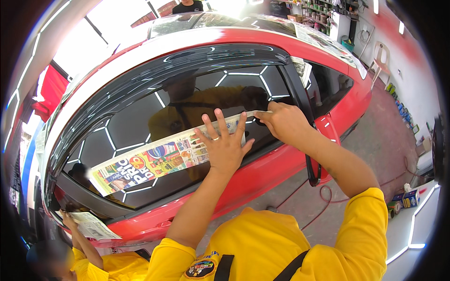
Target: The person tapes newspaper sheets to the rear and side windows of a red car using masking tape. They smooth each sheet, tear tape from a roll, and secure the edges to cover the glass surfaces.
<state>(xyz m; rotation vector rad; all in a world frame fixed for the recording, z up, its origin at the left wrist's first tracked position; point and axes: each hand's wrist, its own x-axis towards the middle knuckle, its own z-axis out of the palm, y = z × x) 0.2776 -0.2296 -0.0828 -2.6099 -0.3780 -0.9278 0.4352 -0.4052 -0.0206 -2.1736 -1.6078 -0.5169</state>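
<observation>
Against the window glass (136, 117), mid-dial, we have our left hand (225, 147) spread, fingers fanned over the upper right part of the newspaper strip (150, 164). At 2 o'clock from it, our right hand (286, 122) pinches the end of a pale band (251, 114), probably masking tape, that borders the paper's upper edge. Strip lies aslant on the glass, running toward 8 o'clock. Step in hand, as we judge: fixing the strip by its band. Next move calls for the spread hand to pin the paper while the pinched end is kept taut and pressed down; slack could wrinkle it. Further out: red side mirror (326, 131) near 3 o'clock of the right hand; toward 8 o'clock, a co-worker's hand (69, 220) at another newspaper sheet (93, 226).
</observation>
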